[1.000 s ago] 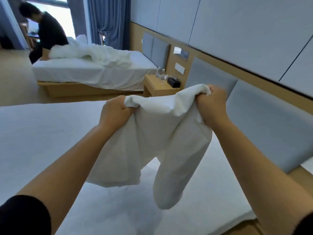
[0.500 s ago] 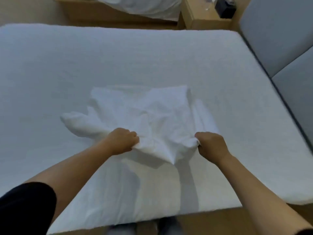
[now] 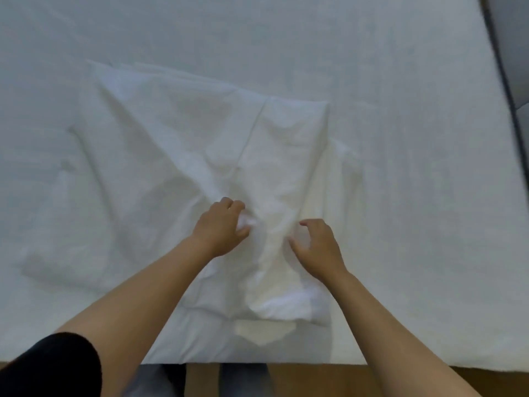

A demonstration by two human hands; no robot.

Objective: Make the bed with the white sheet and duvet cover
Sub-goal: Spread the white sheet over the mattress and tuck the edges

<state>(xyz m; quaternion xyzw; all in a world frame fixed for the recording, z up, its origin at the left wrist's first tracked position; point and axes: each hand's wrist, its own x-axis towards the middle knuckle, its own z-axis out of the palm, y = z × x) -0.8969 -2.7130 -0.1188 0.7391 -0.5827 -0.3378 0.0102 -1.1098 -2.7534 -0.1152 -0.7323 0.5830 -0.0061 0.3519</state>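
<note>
A crumpled, partly folded white sheet (image 3: pixel 177 156) lies spread on the bare white mattress (image 3: pixel 415 196), reaching to the near edge. My left hand (image 3: pixel 221 229) is over its middle, fingers curled round a small bunch of the cloth. My right hand (image 3: pixel 317 247) hovers just to the right of it, with fingers bent and spread loosely; they hold nothing.
A grey padded headboard (image 3: pixel 515 67) runs along the mattress's right side. The wooden floor (image 3: pixel 343 379) shows beyond the near edge of the bed, with my legs (image 3: pixel 243 379) against it.
The sheet went from held up in the air to lying on the mattress. My right hand has let go of it. The view has tilted down onto the bed.
</note>
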